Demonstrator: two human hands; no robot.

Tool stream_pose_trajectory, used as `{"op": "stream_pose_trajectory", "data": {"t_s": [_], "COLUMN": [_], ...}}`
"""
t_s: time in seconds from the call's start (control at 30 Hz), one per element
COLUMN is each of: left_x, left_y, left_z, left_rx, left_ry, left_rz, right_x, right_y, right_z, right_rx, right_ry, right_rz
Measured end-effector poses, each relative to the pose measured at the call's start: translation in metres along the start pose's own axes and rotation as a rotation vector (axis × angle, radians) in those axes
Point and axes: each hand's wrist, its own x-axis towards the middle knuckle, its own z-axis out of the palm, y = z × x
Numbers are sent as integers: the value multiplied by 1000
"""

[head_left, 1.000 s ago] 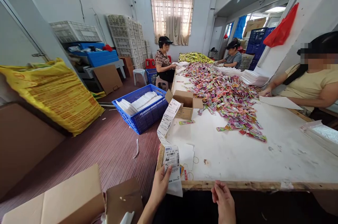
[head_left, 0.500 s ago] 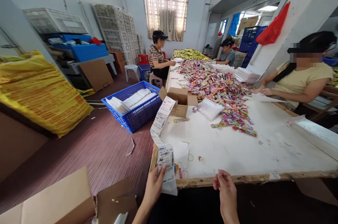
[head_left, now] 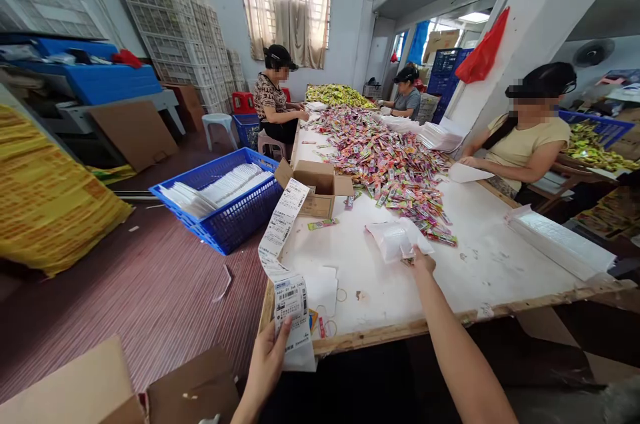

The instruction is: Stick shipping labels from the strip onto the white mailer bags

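Observation:
My left hand [head_left: 269,357] is closed around the lower end of a strip of printed shipping labels [head_left: 291,302], thumb on top, at the table's near left corner. The strip runs back over the table edge up to a small open carton [head_left: 318,205]. Farther out over the table, my right hand [head_left: 423,261] grips the near edge of a clear plastic bag [head_left: 391,241]; its fingertips are partly hidden. Just beyond the bag lies a large heap of small colourful snack packets [head_left: 385,157]. One loose packet [head_left: 323,225] rests in front of the carton.
A blue basket [head_left: 235,214] of white envelopes stands left of the table. Cardboard boxes [head_left: 75,384] lie at lower left. A long plastic-wrapped bundle [head_left: 560,244] is on the right side. Co-workers sit at the far left [head_left: 273,94], far right [head_left: 407,97] and near right [head_left: 530,137].
My right hand has reached forward from the table's front edge and taken hold of the plastic bag, which has moved nearer. My left hand keeps its hold on the labels. The view has turned right.

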Motion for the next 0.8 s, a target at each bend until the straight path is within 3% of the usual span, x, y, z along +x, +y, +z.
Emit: {"op": "stream_pose_trajectory", "data": {"t_s": [0.1,0.23,0.3,0.4,0.53,0.57,0.63,0.7,0.8], "left_x": [0,2,2,-2,-20,-26,-40,-52,-62], "left_y": [-2,-7,-7,1,26,33,44,49,51], "left_z": [-1,-3,-3,1,10,11,10,8,8], "left_rx": [-45,-104,-151,-257,-365,-371,-331,-217,27], "left_ry": [2,-17,-15,41,104,109,132,125,46], "left_rz": [-25,-51,-79,-106,-72,-54,3,75,214], "right_x": [5,-1,-7,-27,-87,-106,-144,-178,-216], "right_y": [-26,-69,-83,-80,-30,-17,2,6,-7], "right_z": [-7,-36,-50,-50,-11,-1,7,-1,-33], "right_rx": [-36,-29,-98,-244,-330,-344,-324,-181,77], "right_ry": [123,184,104,-252,-777,-850,-875,-889,-1077], "right_rz": [-227,-560,-758,-975,-1004,-1007,-986,-885,-719]}}
